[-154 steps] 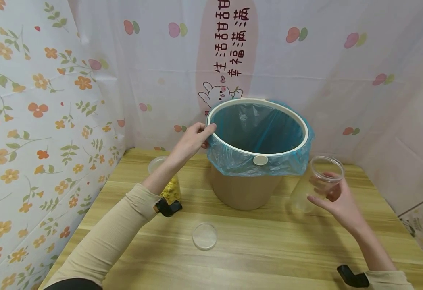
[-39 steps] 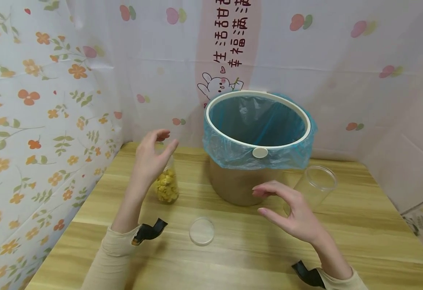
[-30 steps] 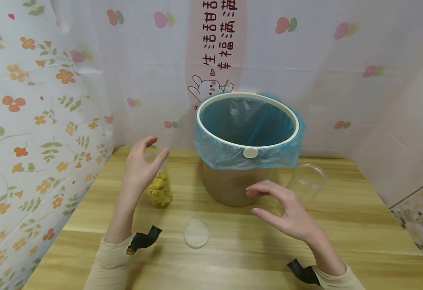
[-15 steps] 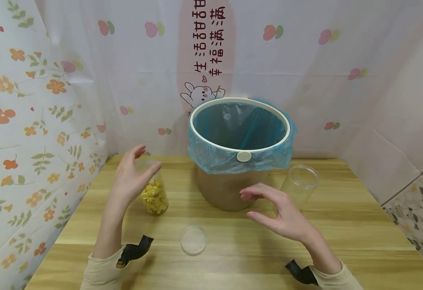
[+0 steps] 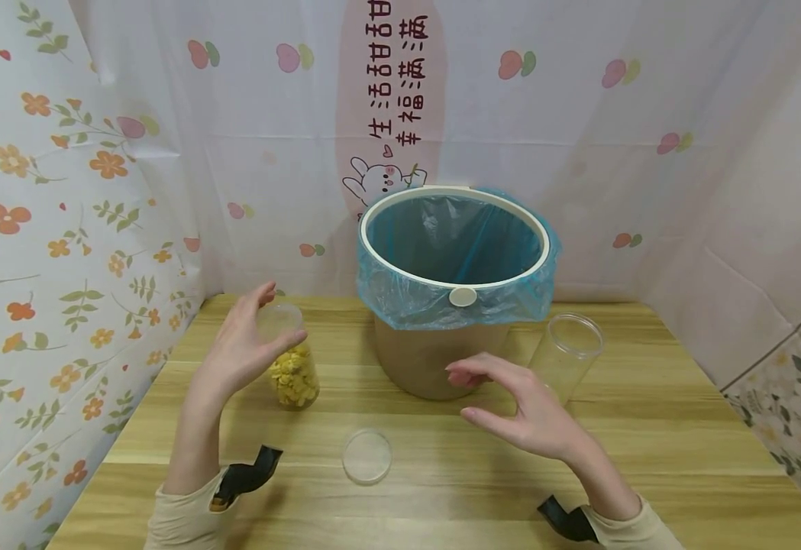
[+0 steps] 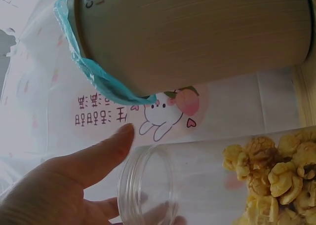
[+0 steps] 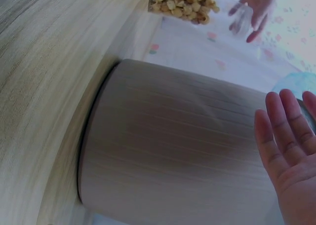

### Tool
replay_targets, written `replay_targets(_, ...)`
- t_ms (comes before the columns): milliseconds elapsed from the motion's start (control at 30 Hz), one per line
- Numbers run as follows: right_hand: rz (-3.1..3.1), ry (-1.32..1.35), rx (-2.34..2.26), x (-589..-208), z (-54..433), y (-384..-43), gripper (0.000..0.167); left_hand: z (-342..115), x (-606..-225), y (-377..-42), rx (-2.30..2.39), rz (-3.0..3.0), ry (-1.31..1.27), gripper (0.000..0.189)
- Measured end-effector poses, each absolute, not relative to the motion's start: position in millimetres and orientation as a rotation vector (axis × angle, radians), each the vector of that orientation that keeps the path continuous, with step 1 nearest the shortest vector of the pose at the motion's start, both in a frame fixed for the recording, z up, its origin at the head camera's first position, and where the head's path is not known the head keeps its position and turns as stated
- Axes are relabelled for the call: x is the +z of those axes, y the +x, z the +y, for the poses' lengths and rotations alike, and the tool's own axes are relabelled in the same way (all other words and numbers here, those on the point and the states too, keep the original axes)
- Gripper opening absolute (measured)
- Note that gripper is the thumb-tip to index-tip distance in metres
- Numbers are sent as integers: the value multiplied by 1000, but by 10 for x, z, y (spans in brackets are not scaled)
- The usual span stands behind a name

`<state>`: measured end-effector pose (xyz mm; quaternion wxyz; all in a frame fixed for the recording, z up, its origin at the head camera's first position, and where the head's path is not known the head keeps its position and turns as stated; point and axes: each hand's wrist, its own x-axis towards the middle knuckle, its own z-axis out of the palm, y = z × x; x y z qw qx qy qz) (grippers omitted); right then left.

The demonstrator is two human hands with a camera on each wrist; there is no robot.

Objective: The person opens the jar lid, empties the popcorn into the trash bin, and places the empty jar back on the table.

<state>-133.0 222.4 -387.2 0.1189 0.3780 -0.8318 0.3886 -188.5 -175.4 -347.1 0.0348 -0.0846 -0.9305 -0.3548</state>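
My left hand (image 5: 242, 344) hovers at the upper part of a clear plastic jar of yellow popcorn (image 5: 295, 376), thumb and fingers spread to either side of its rim. The left wrist view shows the thumb apart from the jar; whether the fingers behind touch it is unclear. Before the brown trash can (image 5: 427, 363), my right hand (image 5: 520, 412) floats with relaxed fingers and nothing in them. A blue trash bag (image 5: 407, 304) lines the can, folded over under a white ring. Behind the right hand an empty clear jar (image 5: 565, 363) stands, partly hidden.
A clear round lid (image 5: 366, 457) lies flat on the wooden table (image 5: 441, 496), in front of the can. Patterned cloth (image 5: 269, 99) hangs behind the table and along its left side.
Earlier my left hand gripped the can's rim and my right held the empty jar. Both let go; the left moved to the popcorn jar, the right toward the middle. Lately almost nothing moves.
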Motion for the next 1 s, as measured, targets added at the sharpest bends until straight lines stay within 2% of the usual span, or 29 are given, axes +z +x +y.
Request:
replay_targets(300, -2452, 1120, 1119, -3887, 2214, -1340, 54, -1786, -3503, -1908, -1074, -2924, -293, 92)
replay_targets(1000, -2470, 1138, 1127, -3935, 2189, -1353, 57, -1624, -3437, -1868, -1140, -2860, -240, 93)
